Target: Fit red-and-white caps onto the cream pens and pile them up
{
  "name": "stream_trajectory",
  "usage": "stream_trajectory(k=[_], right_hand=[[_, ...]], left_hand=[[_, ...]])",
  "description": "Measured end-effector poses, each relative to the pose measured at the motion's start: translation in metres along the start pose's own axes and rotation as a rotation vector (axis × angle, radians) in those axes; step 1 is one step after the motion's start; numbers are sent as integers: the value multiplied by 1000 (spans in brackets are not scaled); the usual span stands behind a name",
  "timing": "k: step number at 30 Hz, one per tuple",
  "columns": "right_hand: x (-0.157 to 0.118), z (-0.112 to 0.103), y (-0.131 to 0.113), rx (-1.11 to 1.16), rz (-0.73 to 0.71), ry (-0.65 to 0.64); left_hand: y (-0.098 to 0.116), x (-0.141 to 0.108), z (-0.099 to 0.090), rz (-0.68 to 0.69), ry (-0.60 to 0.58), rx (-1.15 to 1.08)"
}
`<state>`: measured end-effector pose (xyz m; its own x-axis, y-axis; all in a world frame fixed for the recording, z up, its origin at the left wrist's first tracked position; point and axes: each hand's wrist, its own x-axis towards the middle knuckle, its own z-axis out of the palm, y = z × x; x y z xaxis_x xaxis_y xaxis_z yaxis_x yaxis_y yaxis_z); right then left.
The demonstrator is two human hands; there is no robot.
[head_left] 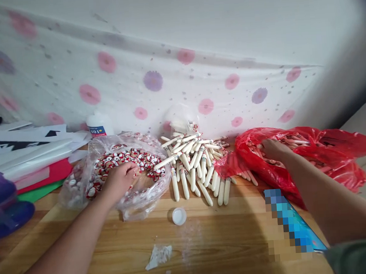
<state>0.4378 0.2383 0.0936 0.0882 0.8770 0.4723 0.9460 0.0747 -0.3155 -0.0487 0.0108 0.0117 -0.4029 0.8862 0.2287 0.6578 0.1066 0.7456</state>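
Note:
My left hand (121,181) is over the clear plastic bag (137,202) of small red and white figures (109,159), its fingers curled together; what they pinch, if anything, is too small to name. On the right, my right hand (273,149) reaches into the red plastic bag (339,172), which holds pale pens. Its fingertips are hidden among the contents, so their grip cannot be made out. Between the two bags lies a loose heap of cream-coloured pens (200,161) with dark marks near one end.
A white cap (179,216) and a torn scrap (159,256) lie on the wooden table (228,242). A blue, partly pixelated device (297,225) is near my right forearm. Behind the clear bag stands a white bottle (97,125); papers (30,152) lie at left.

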Motion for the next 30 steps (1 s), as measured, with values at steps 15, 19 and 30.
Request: stream_trajectory(k=[15, 19, 30], right_hand=[[-191, 31, -152, 1655, 74, -835], [-196, 37, -155, 1784, 297, -845], [-222, 51, -156, 1393, -106, -961]], left_hand=[[25, -20, 24, -362, -97, -1087], [27, -24, 28, -288, -179, -1038], [37, -37, 30, -124, -390, -763]])
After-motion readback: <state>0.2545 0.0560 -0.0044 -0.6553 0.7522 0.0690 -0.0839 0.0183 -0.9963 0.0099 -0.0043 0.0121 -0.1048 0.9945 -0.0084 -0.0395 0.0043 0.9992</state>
